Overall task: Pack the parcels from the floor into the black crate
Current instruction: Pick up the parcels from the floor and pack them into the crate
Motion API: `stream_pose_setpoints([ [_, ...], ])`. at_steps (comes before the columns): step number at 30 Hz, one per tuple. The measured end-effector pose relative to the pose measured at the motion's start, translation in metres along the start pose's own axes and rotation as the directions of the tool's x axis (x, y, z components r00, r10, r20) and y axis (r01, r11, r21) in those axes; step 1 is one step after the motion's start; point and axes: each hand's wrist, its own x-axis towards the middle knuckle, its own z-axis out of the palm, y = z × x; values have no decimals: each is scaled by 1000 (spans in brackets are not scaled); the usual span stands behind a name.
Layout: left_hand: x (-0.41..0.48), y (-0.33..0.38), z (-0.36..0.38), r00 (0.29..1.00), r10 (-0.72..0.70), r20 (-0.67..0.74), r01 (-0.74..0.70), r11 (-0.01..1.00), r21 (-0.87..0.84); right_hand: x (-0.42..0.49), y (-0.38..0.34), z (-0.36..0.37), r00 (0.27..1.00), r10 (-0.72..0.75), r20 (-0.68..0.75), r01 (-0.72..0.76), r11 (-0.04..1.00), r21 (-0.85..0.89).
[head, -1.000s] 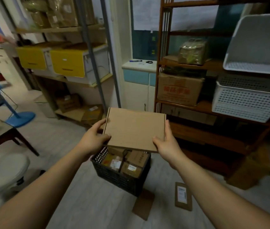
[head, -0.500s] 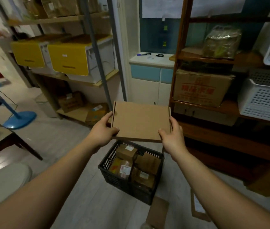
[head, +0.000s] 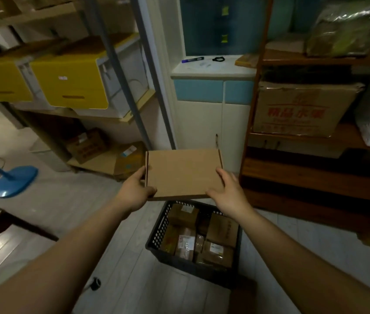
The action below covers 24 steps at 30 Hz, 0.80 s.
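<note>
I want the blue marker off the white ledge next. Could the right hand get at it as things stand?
Probably not yet. The right hand and left hand both grip the flat brown cardboard box above the black plastic crate. The blue marker on the white ledge lies unobstructed but farther off.

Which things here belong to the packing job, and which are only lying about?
Job: flat cardboard box held by left hand and right hand; black crate; small parcels inside it.

Lying about: yellow bins, blue stand, marker pen, large carton.
</note>
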Motion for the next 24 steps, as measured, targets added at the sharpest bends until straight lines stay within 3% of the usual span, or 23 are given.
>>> stream_pose_setpoints([
  [7,87,-51,-27,973,74,219,-104,986,130,15,-1,75,986,147,-79,-153,985,-79],
  [13,141,-111,-37,881,115,459,-255,933,254,20,14,164,934,320,-156,-338,936,-103],
  [20,184,-219,22,822,-6,570,-283,864,416,35,86,226,901,424,-90,-434,881,-190],
  [24,218,-288,85,779,-25,626,-290,871,397,66,169,260,896,436,-83,-442,854,-275],
])
